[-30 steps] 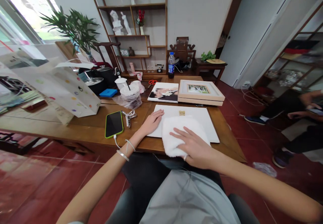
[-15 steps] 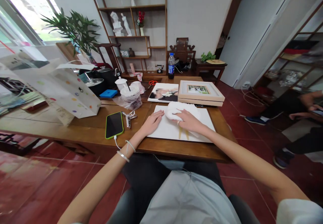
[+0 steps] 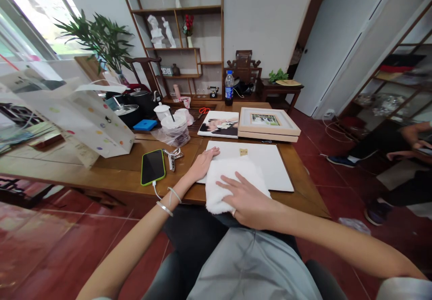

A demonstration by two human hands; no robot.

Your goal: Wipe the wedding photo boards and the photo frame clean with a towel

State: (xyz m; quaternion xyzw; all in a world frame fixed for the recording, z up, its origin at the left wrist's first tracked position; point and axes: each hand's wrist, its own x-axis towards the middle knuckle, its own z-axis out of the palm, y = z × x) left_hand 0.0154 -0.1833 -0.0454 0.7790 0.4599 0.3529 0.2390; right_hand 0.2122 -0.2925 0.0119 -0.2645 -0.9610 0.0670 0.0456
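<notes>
A flat white board (image 3: pixel 275 169) lies on the wooden table in front of me, with a small gold-coloured mark (image 3: pixel 243 152) on its upper half. My left hand (image 3: pixel 203 163) is flat on the board's left side, fingers stretched out and holding nothing. Under my right hand (image 3: pixel 248 198) is a folded white towel (image 3: pixel 216 187). Its fingers are spread over the cloth and the thumb is hard to make out. The towel covers the board's lower middle and reaches over the table's front edge.
Behind the board lie a picture print (image 3: pixel 218 124) and stacked frames (image 3: pixel 269 123). Leftward are a charging phone (image 3: pixel 153 167), a metal tool (image 3: pixel 173 156), a bagged cup (image 3: pixel 174 129) and a paper bag (image 3: pixel 101 124). A bottle (image 3: pixel 229 88) stands behind. Another person's legs (image 3: pixel 374 149) show at right.
My right hand has brought the towel from the board's top edge down toward me. The gold mark's upper part now shows. The board has shifted slightly right; my left hand stays nearly put.
</notes>
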